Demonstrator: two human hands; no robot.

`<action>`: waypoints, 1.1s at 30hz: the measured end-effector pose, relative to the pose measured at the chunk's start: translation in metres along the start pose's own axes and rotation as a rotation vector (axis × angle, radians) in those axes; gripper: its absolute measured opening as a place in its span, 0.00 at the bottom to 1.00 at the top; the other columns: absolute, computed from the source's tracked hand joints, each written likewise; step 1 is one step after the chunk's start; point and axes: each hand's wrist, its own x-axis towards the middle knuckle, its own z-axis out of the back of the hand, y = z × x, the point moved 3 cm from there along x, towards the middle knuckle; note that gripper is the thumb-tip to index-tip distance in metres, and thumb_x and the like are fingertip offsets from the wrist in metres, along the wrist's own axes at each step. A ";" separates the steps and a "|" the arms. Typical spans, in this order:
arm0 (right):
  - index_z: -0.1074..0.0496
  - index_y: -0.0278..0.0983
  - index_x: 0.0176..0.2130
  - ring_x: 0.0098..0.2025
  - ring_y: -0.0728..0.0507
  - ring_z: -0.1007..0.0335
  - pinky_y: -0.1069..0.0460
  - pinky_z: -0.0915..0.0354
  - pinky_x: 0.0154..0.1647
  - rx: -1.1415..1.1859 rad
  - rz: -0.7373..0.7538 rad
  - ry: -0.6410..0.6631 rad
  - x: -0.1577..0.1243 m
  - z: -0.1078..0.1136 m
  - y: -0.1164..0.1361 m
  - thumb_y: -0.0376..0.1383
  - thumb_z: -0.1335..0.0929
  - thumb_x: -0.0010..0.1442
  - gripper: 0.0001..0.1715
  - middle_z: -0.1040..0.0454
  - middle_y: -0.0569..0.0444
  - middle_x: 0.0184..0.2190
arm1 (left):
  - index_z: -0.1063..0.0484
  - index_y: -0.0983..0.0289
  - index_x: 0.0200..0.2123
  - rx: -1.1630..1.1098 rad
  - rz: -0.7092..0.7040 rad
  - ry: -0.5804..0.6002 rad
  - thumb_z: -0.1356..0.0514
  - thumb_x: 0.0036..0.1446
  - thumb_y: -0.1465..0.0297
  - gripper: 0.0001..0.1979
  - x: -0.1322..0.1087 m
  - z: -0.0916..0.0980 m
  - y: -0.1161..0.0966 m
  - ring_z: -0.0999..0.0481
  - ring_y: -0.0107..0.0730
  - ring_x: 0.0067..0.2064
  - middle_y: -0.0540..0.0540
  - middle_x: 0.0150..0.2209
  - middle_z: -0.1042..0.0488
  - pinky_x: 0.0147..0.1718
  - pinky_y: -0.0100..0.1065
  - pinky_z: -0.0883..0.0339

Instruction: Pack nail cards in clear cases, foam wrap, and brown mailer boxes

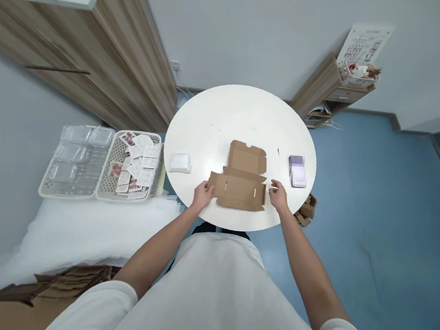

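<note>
A partly folded brown cardboard box [239, 189] lies on the white oval table [239, 111], its lid panel spread away from me and several flaps raised. My left hand [203, 194] pinches the left side flap between thumb and fingers. Just off the right end of the box is my right hand [278, 195], fingers apart and slightly curled, with nothing in it. To the left on the table sits a white stack of flat sheets or pads [180, 163]. A stack of purple and white cards [298, 171], partly blurred, lies at the right.
Left of the table stand a white basket of printed cards [100, 184] and a basket of clear plastic boxes [45, 185]. White wrapping sheets [98, 227] and flattened cardboard [45, 298] are below them. Small brown boxes [307, 209] sit beyond the table's right edge, by the floor.
</note>
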 end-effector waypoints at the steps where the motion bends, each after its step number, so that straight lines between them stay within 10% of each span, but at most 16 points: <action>1: 0.41 0.37 0.52 0.35 0.48 0.34 0.50 0.35 0.38 0.028 -0.017 -0.003 0.000 -0.002 -0.001 0.30 0.41 0.46 0.31 0.36 0.47 0.46 | 0.33 0.67 0.39 -0.005 0.008 0.010 0.46 0.53 0.69 0.11 0.003 -0.001 0.000 0.28 0.29 0.33 0.56 0.39 0.28 0.30 0.32 0.30; 10: 0.39 0.37 0.50 0.45 0.44 0.37 0.48 0.38 0.45 0.046 -0.026 -0.040 0.023 0.009 0.005 0.40 0.37 0.49 0.28 0.35 0.47 0.46 | 0.51 0.67 0.57 0.360 -0.318 -0.094 0.43 0.50 0.64 0.33 -0.022 -0.010 -0.020 0.44 0.47 0.58 0.68 0.57 0.47 0.51 0.47 0.44; 15: 0.42 0.38 0.53 0.46 0.44 0.35 0.49 0.38 0.44 0.093 -0.014 0.143 0.062 0.006 0.018 0.47 0.35 0.49 0.34 0.34 0.46 0.48 | 0.42 0.61 0.53 0.753 -0.613 0.151 0.37 0.43 0.62 0.33 -0.048 -0.036 -0.044 0.51 0.49 0.60 0.63 0.59 0.46 0.56 0.49 0.55; 23: 0.33 0.37 0.37 0.33 0.46 0.34 0.53 0.40 0.34 0.055 0.065 0.226 0.112 -0.022 0.035 0.41 0.38 0.51 0.14 0.28 0.53 0.31 | 0.48 0.61 0.58 1.067 -0.452 0.173 0.39 0.43 0.70 0.37 -0.037 -0.059 -0.052 0.53 0.49 0.62 0.63 0.61 0.51 0.56 0.48 0.60; 33: 0.35 0.38 0.25 0.24 0.48 0.43 0.53 0.45 0.28 -0.038 0.195 0.296 0.097 -0.021 0.046 0.38 0.40 0.50 0.08 0.38 0.59 0.19 | 0.59 0.66 0.61 1.133 -0.498 0.159 0.37 0.38 0.67 0.49 -0.017 -0.068 -0.070 0.65 0.50 0.63 0.64 0.63 0.58 0.57 0.52 0.66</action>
